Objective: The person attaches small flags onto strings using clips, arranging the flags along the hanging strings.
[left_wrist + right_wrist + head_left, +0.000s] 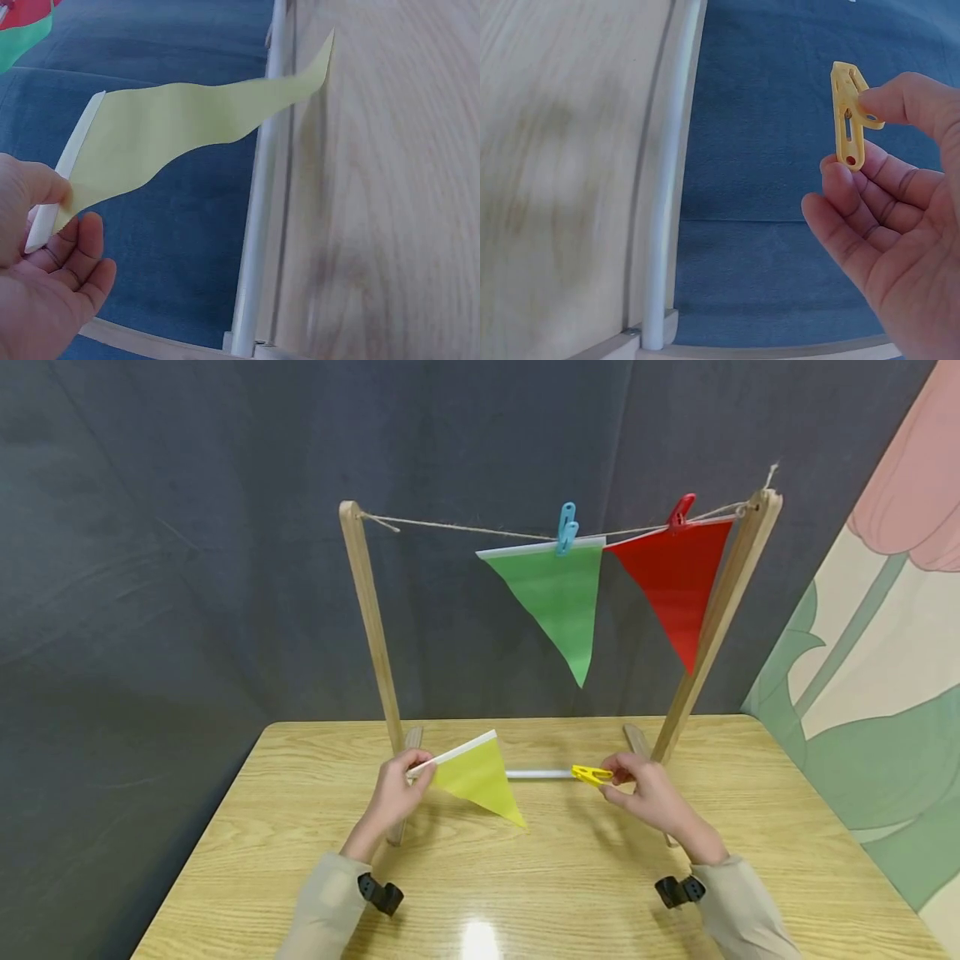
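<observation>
My left hand (396,787) pinches a yellow triangular pennant (480,778) at one end of its white top strip, with the point hanging toward the right. In the left wrist view the thumb lies over the strip (73,146) and the pennant's cloth ripples freely. Between thumb and fingertips, my right hand (651,792) holds a yellow clothespin (588,774). The right wrist view shows this clothespin (843,112) side-on, its tip pointing away from the palm. Both hands are above the table, in front of the line frame, with pennant and clothespin apart.
A string (465,530) runs between two wooden posts (375,618). On it hang a green pennant (558,593) under a blue clothespin (567,531) and a red pennant (678,577) under a red clothespin (679,513). A white bar (538,774) joins the frame's feet on the wooden table (247,843).
</observation>
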`<state>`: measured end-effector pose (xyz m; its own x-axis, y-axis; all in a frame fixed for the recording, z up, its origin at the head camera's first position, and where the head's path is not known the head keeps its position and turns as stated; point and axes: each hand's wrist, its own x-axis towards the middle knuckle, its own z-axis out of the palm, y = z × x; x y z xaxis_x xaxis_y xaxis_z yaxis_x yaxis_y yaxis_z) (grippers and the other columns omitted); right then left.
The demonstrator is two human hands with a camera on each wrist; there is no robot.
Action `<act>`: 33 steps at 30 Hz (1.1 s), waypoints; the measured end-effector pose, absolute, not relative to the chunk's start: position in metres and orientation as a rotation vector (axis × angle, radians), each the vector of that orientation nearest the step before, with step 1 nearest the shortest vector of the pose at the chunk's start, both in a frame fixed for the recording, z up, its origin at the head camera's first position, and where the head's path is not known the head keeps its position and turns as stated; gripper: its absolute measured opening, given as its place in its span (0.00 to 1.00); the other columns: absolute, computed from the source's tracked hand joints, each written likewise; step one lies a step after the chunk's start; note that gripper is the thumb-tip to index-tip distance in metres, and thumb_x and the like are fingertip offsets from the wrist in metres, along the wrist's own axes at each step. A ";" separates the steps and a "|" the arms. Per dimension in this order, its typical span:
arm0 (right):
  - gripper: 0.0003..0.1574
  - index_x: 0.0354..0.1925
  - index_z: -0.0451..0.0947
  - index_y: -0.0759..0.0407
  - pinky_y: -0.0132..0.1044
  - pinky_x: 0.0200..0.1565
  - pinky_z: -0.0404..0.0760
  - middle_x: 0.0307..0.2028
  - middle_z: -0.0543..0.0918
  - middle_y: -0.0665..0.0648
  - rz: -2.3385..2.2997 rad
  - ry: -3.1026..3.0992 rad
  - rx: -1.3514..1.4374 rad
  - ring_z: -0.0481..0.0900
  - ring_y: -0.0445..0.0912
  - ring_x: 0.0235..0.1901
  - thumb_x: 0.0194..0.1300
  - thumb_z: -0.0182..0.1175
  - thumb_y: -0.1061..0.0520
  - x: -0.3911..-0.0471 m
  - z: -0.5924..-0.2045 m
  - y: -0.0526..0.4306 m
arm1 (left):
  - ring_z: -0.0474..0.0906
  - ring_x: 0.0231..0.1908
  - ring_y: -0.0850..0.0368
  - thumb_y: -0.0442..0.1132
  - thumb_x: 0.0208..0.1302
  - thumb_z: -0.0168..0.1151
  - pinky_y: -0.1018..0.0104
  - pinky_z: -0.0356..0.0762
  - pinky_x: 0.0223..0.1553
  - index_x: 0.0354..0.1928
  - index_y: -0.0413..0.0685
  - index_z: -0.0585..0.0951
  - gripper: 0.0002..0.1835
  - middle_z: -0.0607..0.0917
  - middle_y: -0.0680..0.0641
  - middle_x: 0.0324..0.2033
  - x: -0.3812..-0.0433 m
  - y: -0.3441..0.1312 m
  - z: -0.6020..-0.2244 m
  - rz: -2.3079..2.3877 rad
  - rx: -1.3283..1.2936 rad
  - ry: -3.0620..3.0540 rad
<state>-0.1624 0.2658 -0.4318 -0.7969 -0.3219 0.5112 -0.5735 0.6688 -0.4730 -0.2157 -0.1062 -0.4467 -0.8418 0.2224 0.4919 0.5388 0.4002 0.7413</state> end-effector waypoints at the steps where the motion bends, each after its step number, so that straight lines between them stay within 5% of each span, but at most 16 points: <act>1: 0.13 0.34 0.77 0.65 0.37 0.28 0.79 0.30 0.79 0.58 0.890 -2.492 0.707 0.74 0.42 0.27 0.48 0.67 0.71 -0.163 -0.430 0.265 | 0.76 0.31 0.55 0.27 0.59 0.61 0.63 0.76 0.32 0.33 0.35 0.81 0.02 0.82 0.44 0.30 -0.216 -0.107 -0.445 -1.437 -0.653 -2.344; 8: 0.15 0.34 0.77 0.64 0.35 0.28 0.79 0.30 0.79 0.53 0.849 -2.443 0.743 0.75 0.40 0.26 0.45 0.68 0.71 -0.162 -0.416 0.262 | 0.79 0.38 0.49 0.29 0.59 0.63 0.68 0.76 0.34 0.34 0.37 0.82 0.02 0.83 0.43 0.34 -0.215 -0.109 -0.429 -1.545 -0.575 -2.344; 13: 0.15 0.34 0.77 0.66 0.38 0.27 0.79 0.29 0.79 0.54 0.828 -2.424 0.762 0.75 0.40 0.26 0.44 0.68 0.72 -0.161 -0.405 0.260 | 0.79 0.41 0.45 0.27 0.59 0.61 0.61 0.77 0.40 0.35 0.32 0.81 0.03 0.83 0.38 0.35 -0.206 -0.106 -0.405 -1.569 -0.531 -2.353; 17: 0.15 0.33 0.77 0.65 0.39 0.26 0.78 0.27 0.78 0.52 0.821 -2.429 0.751 0.74 0.41 0.25 0.43 0.68 0.72 -0.160 -0.398 0.259 | 0.79 0.40 0.50 0.26 0.59 0.62 0.66 0.76 0.42 0.34 0.32 0.81 0.03 0.83 0.39 0.35 -0.213 -0.109 -0.405 -1.575 -0.563 -2.295; 25: 0.17 0.33 0.78 0.63 0.26 0.27 0.73 0.29 0.77 0.49 0.835 -2.368 0.788 0.74 0.42 0.25 0.42 0.68 0.72 -0.159 -0.383 0.253 | 0.76 0.30 0.62 0.27 0.59 0.62 0.72 0.75 0.30 0.35 0.32 0.81 0.04 0.83 0.37 0.34 -0.221 -0.114 -0.399 -1.651 -0.586 -2.244; 33: 0.17 0.33 0.78 0.63 0.26 0.24 0.71 0.27 0.77 0.48 0.812 -2.325 0.826 0.73 0.40 0.25 0.41 0.68 0.71 -0.163 -0.366 0.245 | 0.74 0.25 0.63 0.35 0.59 0.65 0.73 0.72 0.26 0.32 0.38 0.83 0.05 0.82 0.46 0.27 -0.226 -0.119 -0.382 -1.611 -0.705 -2.104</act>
<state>-0.1630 0.2448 -0.3660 -0.6676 -0.3666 0.6480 -0.6903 0.6308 -0.3543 -0.2261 -0.1187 -0.3823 -0.7942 0.1503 0.5888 0.6076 0.2098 0.7660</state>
